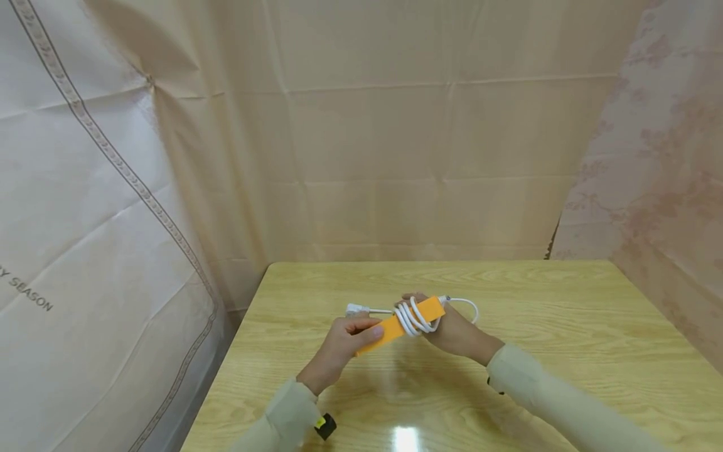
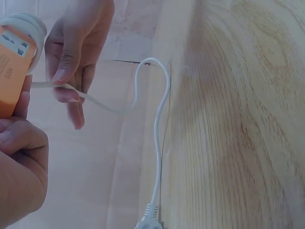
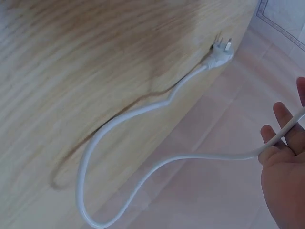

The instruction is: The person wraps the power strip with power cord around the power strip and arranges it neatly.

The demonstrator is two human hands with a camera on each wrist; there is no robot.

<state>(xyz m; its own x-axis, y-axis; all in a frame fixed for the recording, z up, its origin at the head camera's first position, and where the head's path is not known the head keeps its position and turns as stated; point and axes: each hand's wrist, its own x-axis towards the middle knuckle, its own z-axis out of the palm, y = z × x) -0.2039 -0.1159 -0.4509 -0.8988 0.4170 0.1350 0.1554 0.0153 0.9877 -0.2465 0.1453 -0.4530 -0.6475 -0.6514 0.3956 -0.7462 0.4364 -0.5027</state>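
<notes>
An orange power strip (image 1: 390,329) is held up at a slant over the table, its socket holes (image 2: 14,44) facing the left wrist camera. My left hand (image 1: 339,348) grips its lower end, thumb on top. White cord (image 1: 412,319) winds round the strip's other half in several turns. Behind that end is my right hand (image 1: 452,331), partly hidden by strip and coils. In the right wrist view, the thumb and fingers of this right hand (image 3: 286,179) pinch the cord's free length. That length curves away to a white three-pin plug (image 3: 220,54).
A wood-grain table (image 1: 305,285) lies below, its far edge against a beige cloth backdrop (image 1: 361,138). Pale sheeting (image 1: 85,251) hangs at the left and a floral cloth (image 1: 672,176) at the right. A small black item (image 1: 325,427) shows beside the left cuff.
</notes>
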